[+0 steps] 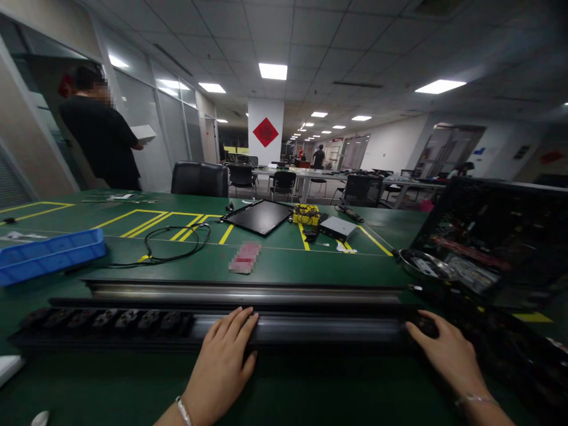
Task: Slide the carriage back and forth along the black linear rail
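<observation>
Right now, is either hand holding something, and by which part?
The right hand seems to hold a dark piece by its edges; the left hand lies over the black channel.

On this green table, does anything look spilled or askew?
Yes: the flat black panel lies askew, turned at an angle to the long black rail under the left hand. I see no spill.

An office doubles as an electronics workshop. Beyond the green table (346,384), black chairs (199,178) and pale desks (306,172) stand under ceiling light panels (273,71); glass partitions (138,112) rise to its left, an opened electronics case (488,219) on its right.
</observation>
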Demonstrator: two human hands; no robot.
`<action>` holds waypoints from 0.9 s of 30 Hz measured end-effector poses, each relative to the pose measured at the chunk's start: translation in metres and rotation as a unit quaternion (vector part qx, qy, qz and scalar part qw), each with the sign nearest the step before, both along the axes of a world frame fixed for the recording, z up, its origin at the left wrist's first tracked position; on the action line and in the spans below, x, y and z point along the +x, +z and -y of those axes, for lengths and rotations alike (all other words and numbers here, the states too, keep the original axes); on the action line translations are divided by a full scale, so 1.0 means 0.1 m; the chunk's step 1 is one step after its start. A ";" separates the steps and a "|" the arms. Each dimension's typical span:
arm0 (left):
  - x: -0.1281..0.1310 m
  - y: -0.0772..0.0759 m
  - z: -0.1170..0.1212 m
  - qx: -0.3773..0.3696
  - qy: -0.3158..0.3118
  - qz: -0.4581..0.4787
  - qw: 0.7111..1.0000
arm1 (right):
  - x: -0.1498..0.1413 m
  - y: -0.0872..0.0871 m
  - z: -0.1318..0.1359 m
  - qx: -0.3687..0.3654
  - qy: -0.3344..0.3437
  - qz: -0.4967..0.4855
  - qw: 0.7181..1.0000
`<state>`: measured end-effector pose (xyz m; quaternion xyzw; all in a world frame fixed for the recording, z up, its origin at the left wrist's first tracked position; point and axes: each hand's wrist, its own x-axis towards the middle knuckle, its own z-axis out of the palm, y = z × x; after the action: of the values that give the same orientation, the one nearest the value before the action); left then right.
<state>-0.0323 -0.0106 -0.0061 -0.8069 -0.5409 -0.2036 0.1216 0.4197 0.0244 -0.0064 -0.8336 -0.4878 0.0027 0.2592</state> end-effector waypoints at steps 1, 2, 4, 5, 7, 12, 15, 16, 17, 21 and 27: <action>0.00 0.01 0.00 -0.002 0.001 0.000 1.000 | 0.00 0.01 0.00 0.003 -0.004 -0.005 1.000; 0.00 0.02 0.01 -0.006 0.001 -0.001 1.000 | -0.01 0.01 0.01 0.003 -0.009 -0.011 1.000; 0.01 0.06 0.02 -0.018 0.002 0.000 1.000 | -0.02 0.03 0.01 0.007 -0.015 -0.023 1.000; 0.02 0.07 0.02 -0.026 0.001 0.002 1.000 | -0.02 0.04 0.02 0.009 -0.017 -0.030 0.999; 0.03 0.10 0.02 -0.039 0.004 0.006 0.999 | -0.03 0.06 0.02 0.010 -0.020 -0.041 0.999; 0.04 0.09 0.02 -0.045 0.006 0.014 0.999 | -0.06 0.12 0.03 -0.021 -0.043 -0.072 0.996; 0.03 0.07 0.02 -0.041 0.003 0.018 0.999 | -0.07 0.14 0.05 -0.028 -0.048 -0.077 0.996; 0.03 0.06 0.01 -0.040 0.001 0.020 0.999 | -0.08 0.15 0.05 -0.026 -0.046 -0.075 0.996; 0.03 0.06 0.01 -0.039 0.000 0.021 0.999 | -0.09 0.16 0.06 -0.027 -0.045 -0.075 0.996; 0.02 0.05 0.01 -0.040 -0.003 0.022 0.999 | -0.13 0.24 0.10 -0.043 -0.061 -0.074 0.994; 0.02 0.05 0.01 -0.041 0.000 0.024 0.999 | -0.11 0.27 0.10 -0.050 -0.071 -0.088 0.992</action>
<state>-0.0301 -0.0113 -0.0008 -0.8063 -0.5514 -0.2003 0.0752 0.4086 0.0143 0.0204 -0.8742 -0.4023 0.0822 0.2590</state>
